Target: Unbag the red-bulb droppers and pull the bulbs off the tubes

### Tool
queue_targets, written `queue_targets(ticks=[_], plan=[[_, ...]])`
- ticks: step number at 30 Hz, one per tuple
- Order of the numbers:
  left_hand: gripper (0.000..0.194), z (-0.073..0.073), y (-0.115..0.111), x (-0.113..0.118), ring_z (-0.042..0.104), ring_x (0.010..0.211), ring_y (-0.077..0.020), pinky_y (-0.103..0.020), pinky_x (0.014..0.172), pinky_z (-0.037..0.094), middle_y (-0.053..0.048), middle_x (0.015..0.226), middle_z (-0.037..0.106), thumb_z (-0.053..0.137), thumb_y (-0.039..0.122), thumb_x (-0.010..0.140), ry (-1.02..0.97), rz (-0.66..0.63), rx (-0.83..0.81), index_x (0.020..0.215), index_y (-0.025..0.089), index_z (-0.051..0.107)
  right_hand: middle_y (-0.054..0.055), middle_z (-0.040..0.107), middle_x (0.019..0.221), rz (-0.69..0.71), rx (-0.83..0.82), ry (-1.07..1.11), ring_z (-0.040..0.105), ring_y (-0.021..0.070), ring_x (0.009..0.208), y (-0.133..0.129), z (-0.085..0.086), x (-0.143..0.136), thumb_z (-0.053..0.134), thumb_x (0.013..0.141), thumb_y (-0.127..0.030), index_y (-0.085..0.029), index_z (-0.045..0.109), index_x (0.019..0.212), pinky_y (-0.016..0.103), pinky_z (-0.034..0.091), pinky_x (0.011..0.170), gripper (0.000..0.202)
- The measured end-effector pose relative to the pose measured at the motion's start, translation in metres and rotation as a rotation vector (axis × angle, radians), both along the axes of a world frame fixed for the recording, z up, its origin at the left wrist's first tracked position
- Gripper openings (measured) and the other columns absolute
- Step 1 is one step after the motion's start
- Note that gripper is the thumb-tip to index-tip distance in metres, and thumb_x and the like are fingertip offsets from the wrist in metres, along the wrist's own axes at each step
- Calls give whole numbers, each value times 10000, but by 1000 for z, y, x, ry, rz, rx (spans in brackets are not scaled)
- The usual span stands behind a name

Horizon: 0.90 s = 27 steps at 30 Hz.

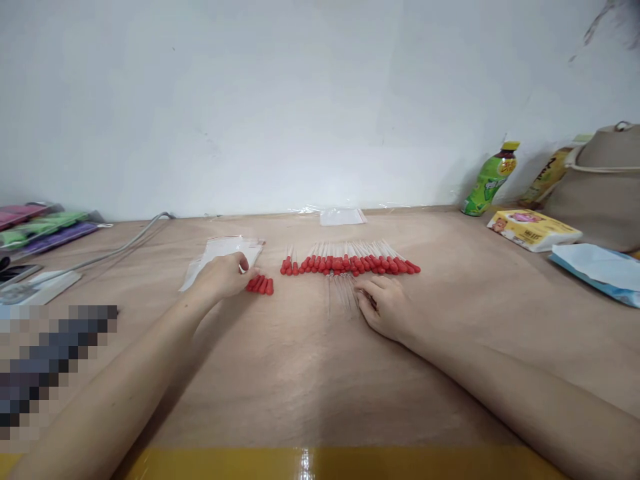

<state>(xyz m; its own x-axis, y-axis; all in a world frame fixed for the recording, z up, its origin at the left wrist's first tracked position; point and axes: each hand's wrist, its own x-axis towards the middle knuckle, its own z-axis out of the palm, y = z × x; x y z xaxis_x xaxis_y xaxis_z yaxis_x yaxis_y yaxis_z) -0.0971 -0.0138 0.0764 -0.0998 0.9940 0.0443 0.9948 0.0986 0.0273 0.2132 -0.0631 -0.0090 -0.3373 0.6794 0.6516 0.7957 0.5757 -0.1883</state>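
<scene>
A long row of thin clear glass droppers with red rubber bulbs (350, 264) lies across the middle of the table. Just below the row, several clear glass tubes (343, 293) lie side by side. My right hand (387, 307) rests at their right end, fingers curled and fingertips at the tubes; whether it grips one is hidden. My left hand (227, 275) is over the right part of some white plastic bags (205, 257), its fingers bent beside a small group of loose red bulbs (260, 285). What its fingertips hold, if anything, cannot be made out.
A brown-covered table (280, 380) meets a pale wall. At right stand a green bottle (493, 179), a yellow tissue pack (534, 230), a blue-white packet (600, 267) and a grey-brown bag (600, 193). At left are colourful packs (50, 230) and a grey cable (125, 247).
</scene>
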Motion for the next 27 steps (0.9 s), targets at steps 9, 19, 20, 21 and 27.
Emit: queue_targets(ticks=[9,19,20,21,27], plan=[[286,1,-4,8,596,790,-244,-294,592,383,-48,858,654,432,457,772,-31,-68,118,801,215,581,47,642,851,-18,-25,-94,552,176,834,-10,11,-5,501,829,-308,-196,629,839,311,329,759,171],[336,-22,6,55,550,918,-290,-393,756,390,-84,887,641,465,508,767,-48,-199,322,745,198,592,58,658,865,-5,42,-45,565,189,835,-6,9,-2,495,838,-347,-193,612,872,336,333,765,196],[347,-23,9,57,544,931,-298,-409,775,384,-92,895,640,465,515,765,-46,-190,322,735,195,594,57,654,875,-7,54,-17,567,185,836,-4,8,-1,496,837,-341,-194,615,877,336,332,768,193],[353,-24,12,59,538,941,-304,-421,789,378,-100,899,639,466,519,762,-41,-181,320,722,192,596,57,646,891,-12,63,11,567,181,839,-3,7,-1,499,835,-334,-194,618,884,334,332,767,190],[353,-29,22,60,518,963,-324,-445,797,374,-121,892,628,442,457,784,-21,-168,290,637,180,603,68,589,974,-36,75,85,561,181,882,6,5,2,516,816,-309,-194,627,879,338,338,755,172]])
